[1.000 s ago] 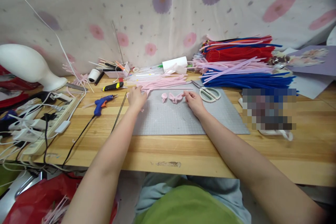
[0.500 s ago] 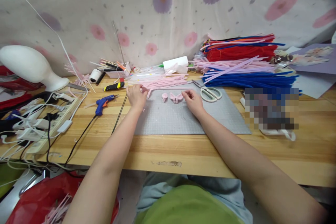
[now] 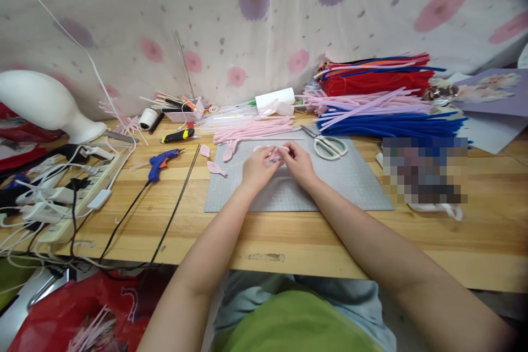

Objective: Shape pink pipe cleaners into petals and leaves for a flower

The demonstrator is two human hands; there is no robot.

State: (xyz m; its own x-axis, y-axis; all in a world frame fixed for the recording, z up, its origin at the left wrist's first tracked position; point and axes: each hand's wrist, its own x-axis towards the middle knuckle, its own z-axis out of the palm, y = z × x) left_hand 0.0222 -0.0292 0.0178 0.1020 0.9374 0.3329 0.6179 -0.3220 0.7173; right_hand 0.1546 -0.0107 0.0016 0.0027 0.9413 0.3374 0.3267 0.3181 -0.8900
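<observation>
My left hand [image 3: 256,168] and my right hand [image 3: 297,160] meet over the far part of the grey cutting mat [image 3: 330,187]. Both pinch small pink pipe-cleaner petal loops [image 3: 274,154] between their fingertips. To the left, loose pink petal loops [image 3: 216,168] lie by the mat's left edge, one on the wood and others [image 3: 228,151] on the mat's far corner. A bundle of straight pink pipe cleaners [image 3: 253,131] lies just beyond the mat.
White-handled scissors [image 3: 328,146] rest on the mat's far right. A blue glue gun [image 3: 160,159], a yellow-black knife [image 3: 178,135], a power strip [image 3: 70,187] and a white mannequin head [image 3: 45,102] sit left. Stacked red, pink and blue pipe cleaners [image 3: 383,104] fill the back right.
My left hand left the mat's far-left corner and moved right to join my right hand on the pink petal loops. Petal loops it had covered now show.
</observation>
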